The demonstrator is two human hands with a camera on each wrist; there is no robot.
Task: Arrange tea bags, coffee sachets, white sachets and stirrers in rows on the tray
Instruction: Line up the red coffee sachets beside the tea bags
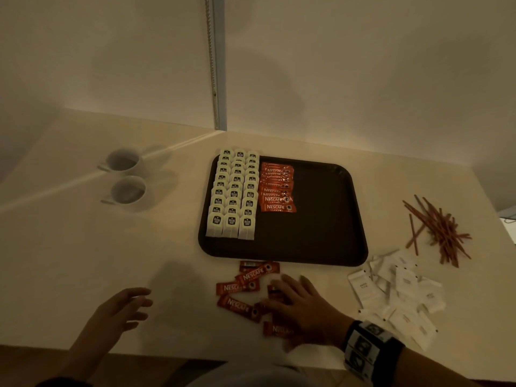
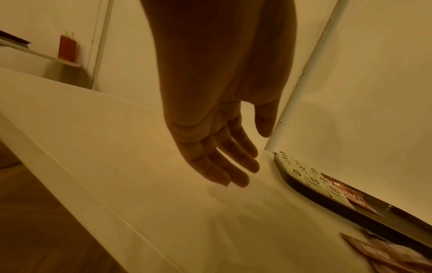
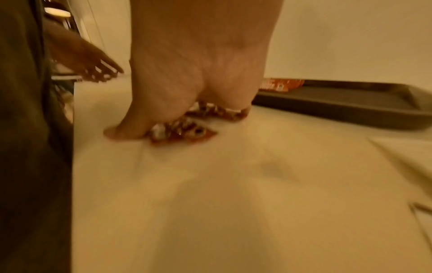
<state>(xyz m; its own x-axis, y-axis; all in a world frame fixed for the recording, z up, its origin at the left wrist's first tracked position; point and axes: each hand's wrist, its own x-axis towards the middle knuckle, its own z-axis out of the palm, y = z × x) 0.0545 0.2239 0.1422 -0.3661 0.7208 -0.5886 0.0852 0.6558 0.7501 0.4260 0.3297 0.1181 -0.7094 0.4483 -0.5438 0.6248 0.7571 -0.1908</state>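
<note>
Tabletop coffee sachets (image 1: 242, 289) lie under right grip (image 1: 300, 308).

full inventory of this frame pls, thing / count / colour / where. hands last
tray: one, dark brown, centre of table
tea bags: three columns, white with dark labels, left part of tray
coffee sachets on tray: one overlapping column, red, right of the tea bags
loose coffee sachets: scattered handful, red, on table in front of tray
white sachets: loose pile, table right of tray's near corner
stirrers: loose heap, reddish brown, table right of tray
cups: two, white, table left of tray
left hand: open, hovers above bare table
right hand: fingers spread flat on loose coffee sachets
</note>
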